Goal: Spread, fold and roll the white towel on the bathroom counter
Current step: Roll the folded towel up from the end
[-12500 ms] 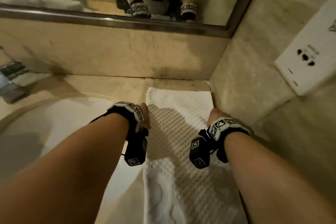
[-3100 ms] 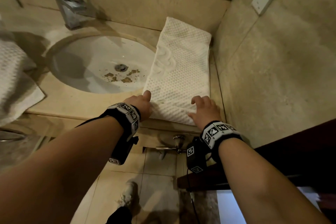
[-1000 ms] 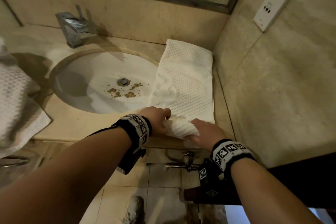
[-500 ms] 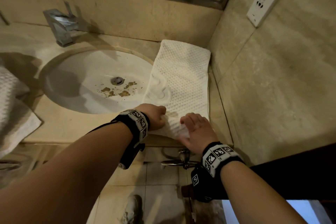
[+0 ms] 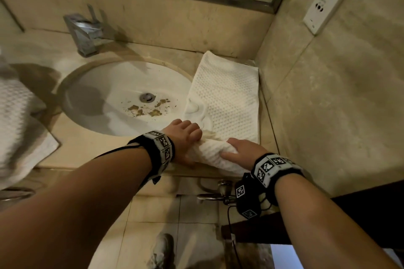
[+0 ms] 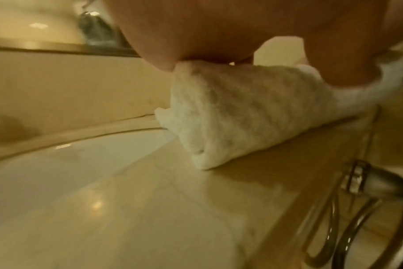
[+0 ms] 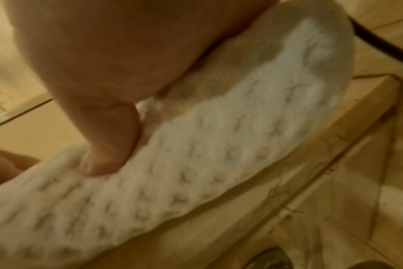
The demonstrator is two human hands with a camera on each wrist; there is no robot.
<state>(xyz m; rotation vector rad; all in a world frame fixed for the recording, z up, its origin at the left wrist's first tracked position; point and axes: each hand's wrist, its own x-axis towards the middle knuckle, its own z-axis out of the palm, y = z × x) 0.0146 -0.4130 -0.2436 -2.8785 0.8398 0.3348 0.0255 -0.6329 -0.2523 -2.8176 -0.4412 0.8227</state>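
The beige stone surface (image 5: 91,148) carries the white waffle-weave towel (image 5: 227,102), a long folded strip running away from both hands to the back wall; its near end is rolled into a thick tube under the palms, at the front edge. The left hand (image 5: 182,135) curls over the roll's left end — its fingertips are hidden behind the knuckles. The right hand (image 5: 244,152) lies over the right end, thumb (image 7: 108,145) pressed into the cloth; both wrist views are blurred.
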